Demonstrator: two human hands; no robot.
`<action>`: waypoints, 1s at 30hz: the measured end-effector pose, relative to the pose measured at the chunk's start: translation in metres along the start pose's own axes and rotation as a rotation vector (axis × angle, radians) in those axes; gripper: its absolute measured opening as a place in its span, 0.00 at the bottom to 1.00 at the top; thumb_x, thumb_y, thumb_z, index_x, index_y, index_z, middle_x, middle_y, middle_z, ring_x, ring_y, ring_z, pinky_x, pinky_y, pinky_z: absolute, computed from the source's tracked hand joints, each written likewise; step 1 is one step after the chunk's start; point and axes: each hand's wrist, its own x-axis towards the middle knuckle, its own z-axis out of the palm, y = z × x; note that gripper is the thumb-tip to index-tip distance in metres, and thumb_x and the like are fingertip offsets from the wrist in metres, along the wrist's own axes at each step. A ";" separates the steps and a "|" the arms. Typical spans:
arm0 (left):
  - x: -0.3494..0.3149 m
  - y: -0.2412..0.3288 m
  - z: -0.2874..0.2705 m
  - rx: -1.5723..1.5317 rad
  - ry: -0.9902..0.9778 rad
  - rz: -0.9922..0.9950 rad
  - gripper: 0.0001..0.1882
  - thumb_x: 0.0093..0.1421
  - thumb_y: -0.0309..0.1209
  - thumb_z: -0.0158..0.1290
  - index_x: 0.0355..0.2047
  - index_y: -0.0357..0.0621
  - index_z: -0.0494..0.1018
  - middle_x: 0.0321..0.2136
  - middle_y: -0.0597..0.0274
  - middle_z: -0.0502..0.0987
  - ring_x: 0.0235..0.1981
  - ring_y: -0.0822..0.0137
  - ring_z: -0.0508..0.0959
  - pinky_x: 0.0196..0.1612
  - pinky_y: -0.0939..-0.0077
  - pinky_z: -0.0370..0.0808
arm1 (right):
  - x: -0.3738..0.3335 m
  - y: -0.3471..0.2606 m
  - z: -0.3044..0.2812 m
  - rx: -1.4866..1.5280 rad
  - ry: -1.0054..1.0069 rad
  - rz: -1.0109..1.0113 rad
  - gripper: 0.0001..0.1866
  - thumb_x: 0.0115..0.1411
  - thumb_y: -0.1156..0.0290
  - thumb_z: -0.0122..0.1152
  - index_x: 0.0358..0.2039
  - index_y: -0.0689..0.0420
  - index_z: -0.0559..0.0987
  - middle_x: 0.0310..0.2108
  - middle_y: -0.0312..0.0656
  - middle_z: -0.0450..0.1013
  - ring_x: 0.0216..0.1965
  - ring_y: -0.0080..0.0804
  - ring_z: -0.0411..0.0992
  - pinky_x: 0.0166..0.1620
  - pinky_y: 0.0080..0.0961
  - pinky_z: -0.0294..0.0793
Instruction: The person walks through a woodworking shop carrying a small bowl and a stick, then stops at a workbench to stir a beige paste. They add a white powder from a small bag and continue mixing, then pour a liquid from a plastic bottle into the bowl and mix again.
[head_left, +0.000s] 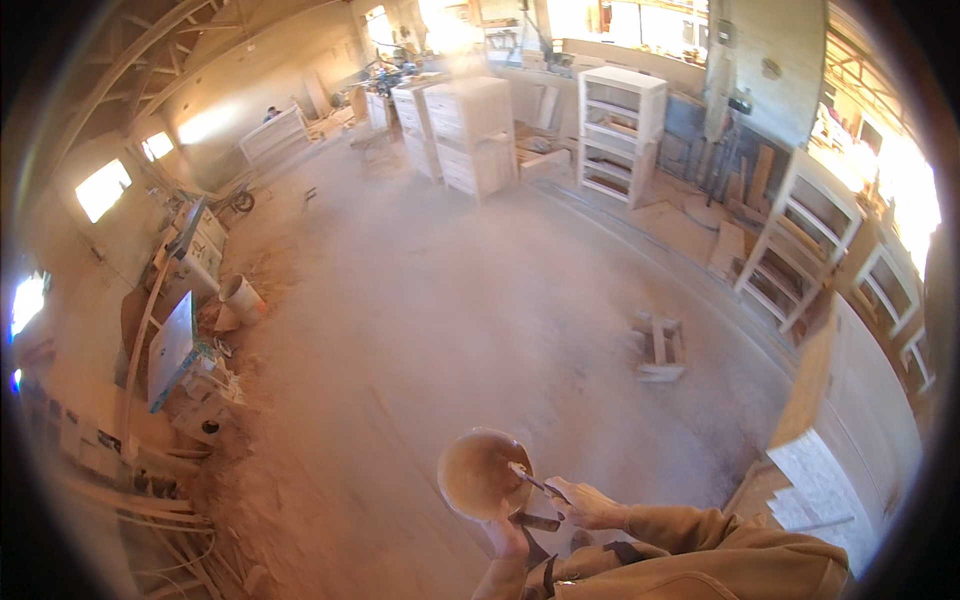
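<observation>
At the lower middle, a round tan container [468,466] with a pale rim is held in front of me. My left hand [509,535] grips its near edge. A short dark bar [538,522] juts out to the right beside that hand; whether it belongs to the container I cannot tell. My right hand [590,505] is closed around the dark handle of a slim tool [533,479], perhaps a brush. The tool slants up and left, and its whitish tip lies over the container's right side. What the container holds is not clear.
Dusty floor [390,330] spreads ahead. A small wooden frame [659,348] lies on it to the right. White cabinets [470,135] and shelf units [620,135] stand farther off. Large panels [850,430] stand close on my right. A bucket [242,298] and scraps line the left.
</observation>
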 end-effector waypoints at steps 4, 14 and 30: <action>0.110 0.047 0.018 0.011 -0.019 -0.049 0.17 0.63 0.27 0.52 0.53 0.40 0.70 0.49 0.57 0.73 0.49 0.62 0.73 0.53 0.64 0.71 | 0.102 -0.048 -0.024 -0.054 0.010 -0.111 0.21 0.69 0.65 0.43 0.61 0.55 0.64 0.27 0.48 0.75 0.30 0.45 0.76 0.39 0.41 0.73; 0.354 0.199 0.086 0.028 -0.072 -0.102 0.17 0.65 0.27 0.50 0.54 0.37 0.71 0.49 0.53 0.76 0.48 0.59 0.75 0.53 0.61 0.71 | 0.326 -0.208 -0.106 0.125 0.031 0.091 0.24 0.68 0.70 0.47 0.65 0.49 0.67 0.34 0.49 0.74 0.30 0.36 0.73 0.40 0.34 0.74; 0.731 0.392 0.201 0.126 0.270 0.114 0.26 0.66 0.30 0.54 0.62 0.40 0.60 0.60 0.60 0.66 0.58 0.67 0.68 0.60 0.71 0.64 | 0.738 -0.329 -0.264 0.281 -0.088 0.060 0.23 0.71 0.69 0.44 0.66 0.57 0.66 0.22 0.34 0.68 0.18 0.17 0.64 0.22 0.18 0.68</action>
